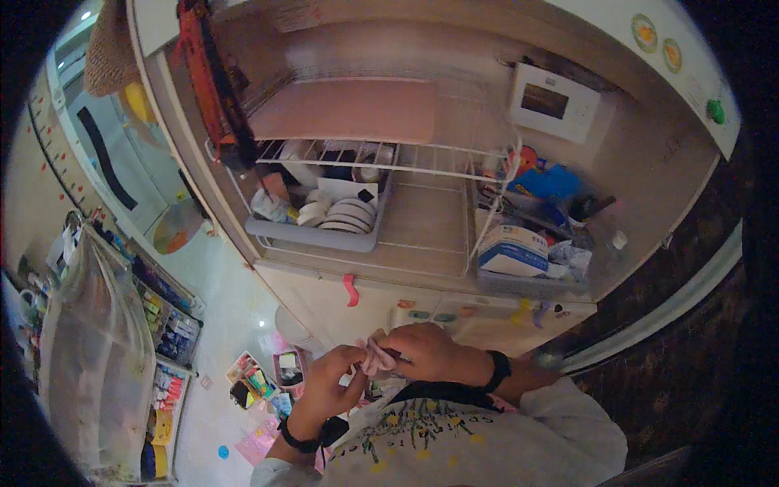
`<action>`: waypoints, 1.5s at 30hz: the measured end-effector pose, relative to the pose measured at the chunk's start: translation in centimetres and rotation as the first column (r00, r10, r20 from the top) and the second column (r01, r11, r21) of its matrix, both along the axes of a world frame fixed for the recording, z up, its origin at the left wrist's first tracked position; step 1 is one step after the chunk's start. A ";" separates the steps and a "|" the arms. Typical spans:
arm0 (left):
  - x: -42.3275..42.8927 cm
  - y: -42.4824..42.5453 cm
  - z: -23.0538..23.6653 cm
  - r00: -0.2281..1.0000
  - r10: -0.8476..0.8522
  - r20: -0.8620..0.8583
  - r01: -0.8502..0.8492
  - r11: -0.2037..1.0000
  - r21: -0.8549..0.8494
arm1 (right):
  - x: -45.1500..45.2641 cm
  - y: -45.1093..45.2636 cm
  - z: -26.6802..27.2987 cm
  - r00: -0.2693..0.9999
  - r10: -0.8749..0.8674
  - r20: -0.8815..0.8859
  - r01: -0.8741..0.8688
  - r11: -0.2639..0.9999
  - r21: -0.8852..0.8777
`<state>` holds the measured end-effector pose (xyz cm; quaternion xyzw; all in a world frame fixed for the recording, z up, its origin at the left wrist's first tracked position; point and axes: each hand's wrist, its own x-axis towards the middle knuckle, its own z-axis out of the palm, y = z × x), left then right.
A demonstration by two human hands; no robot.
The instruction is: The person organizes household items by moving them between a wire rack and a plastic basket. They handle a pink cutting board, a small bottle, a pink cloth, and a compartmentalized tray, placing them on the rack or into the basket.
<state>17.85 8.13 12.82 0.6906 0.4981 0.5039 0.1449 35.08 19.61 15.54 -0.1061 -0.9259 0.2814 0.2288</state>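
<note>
Close in front of my chest, both hands meet at a small piece of soft, pale pink bunched material (380,360), perhaps cloth. My left hand (333,380) pinches its left side between thumb and fingers. From the right, my right hand (429,356) grips its other side, the fingers curled over it. Each wrist wears a black band. What the pink piece is exactly, I cannot tell.
Ahead stands a cabinet with a white wire rack (389,164), a grey bin of stacked white dishes (350,216) and a grey bin (529,285) with a blue-and-white box. Small open boxes (289,368) lie on the floor at left, near a fabric-covered shelf (100,365).
</note>
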 end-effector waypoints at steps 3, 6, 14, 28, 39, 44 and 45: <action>0.1 0.3 0.5 0.999 -0.030 -0.044 0.030 0.999 0.017 | 1.1 0.2 1.2 0.999 -0.029 0.044 0.030 0.999 -0.035; -0.2 0.1 0.9 0.999 0.030 -0.018 -0.031 0.999 -0.010 | 2.8 0.7 3.8 0.995 -0.079 0.052 0.082 0.995 -0.049; -1.8 -0.4 -1.6 0.940 0.318 0.121 -0.290 0.935 -0.203 | 5.2 2.6 13.2 0.907 -0.315 -0.280 0.238 0.931 -0.277; -6.2 -3.8 -8.6 0.895 0.445 0.032 -0.409 0.847 -0.339 | -6.3 19.2 23.6 0.885 -0.327 -0.332 0.110 0.839 -0.534; -7.4 -6.0 -12.4 0.905 0.409 -0.119 -0.413 0.778 -0.473 | 0.4 9.7 25.5 0.935 -0.334 0.117 0.336 0.942 0.002; -5.8 -5.1 -14.1 0.907 0.232 -0.352 -0.404 0.716 -0.569 | 8.4 1.5 19.5 0.880 -0.474 0.038 0.469 0.879 0.086; -5.5 -4.9 -14.5 0.900 0.146 -0.411 -0.401 0.647 -0.648 | 9.4 0.8 17.5 0.910 -0.410 0.057 0.404 0.911 0.086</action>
